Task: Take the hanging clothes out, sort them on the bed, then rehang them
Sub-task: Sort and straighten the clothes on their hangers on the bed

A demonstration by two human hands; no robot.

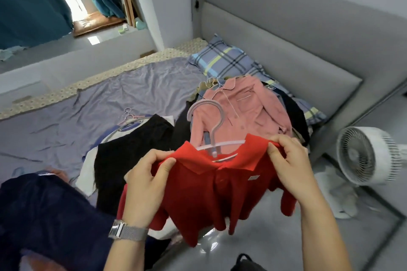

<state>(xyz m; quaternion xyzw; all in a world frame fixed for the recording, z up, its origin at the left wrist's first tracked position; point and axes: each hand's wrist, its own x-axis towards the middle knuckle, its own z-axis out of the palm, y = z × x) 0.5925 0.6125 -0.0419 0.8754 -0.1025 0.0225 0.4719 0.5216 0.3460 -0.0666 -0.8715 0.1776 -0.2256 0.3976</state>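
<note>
Bed (pixel 123 86): the sorting surface — a lilac sheet, creased, with garments heaped toward the headboard side and a bare stretch toward the window; that open stretch looks kept free for laying items out.
Plaid pillow (pixel 226 59): blue, yellow and grey check, up against the grey headboard, partly covered by the pile.
Pink shirt (pixel 248 105): buttoned, collared, lying on top of the heap just beyond the red one; loose hanger hooks poke out near its collar, so that pile seems still on hangers.
Black garment (pixel 132 152): spread flat on the sheet left of the hands, a few pale empty hangers (pixel 132 117) beside it.
Red polo shirt (pixel 220 187): held up in the air over the bed's near edge, front facing the camera — collar folded down, button placket closed, a small pale label on the chest, short sleeves drooping. It hangs straight, so the shoulders are likely being seated.
Grey hanger (pixel 211 130): inside the polo's neck, hook rising above the collar, its bar visible in the opening.
Left hand (pixel 147 185): fingers and thumb pinching the polo's shoulder seam at the collar edge; a metal-mesh watch on the wrist.
Right hand (pixel 288 158): pinching the opposite shoulder likewise, tugging the fabric outward over the hanger's end, as I judge it.
Stage: rehanging appears under way, most clothes yet to go back.
</note>
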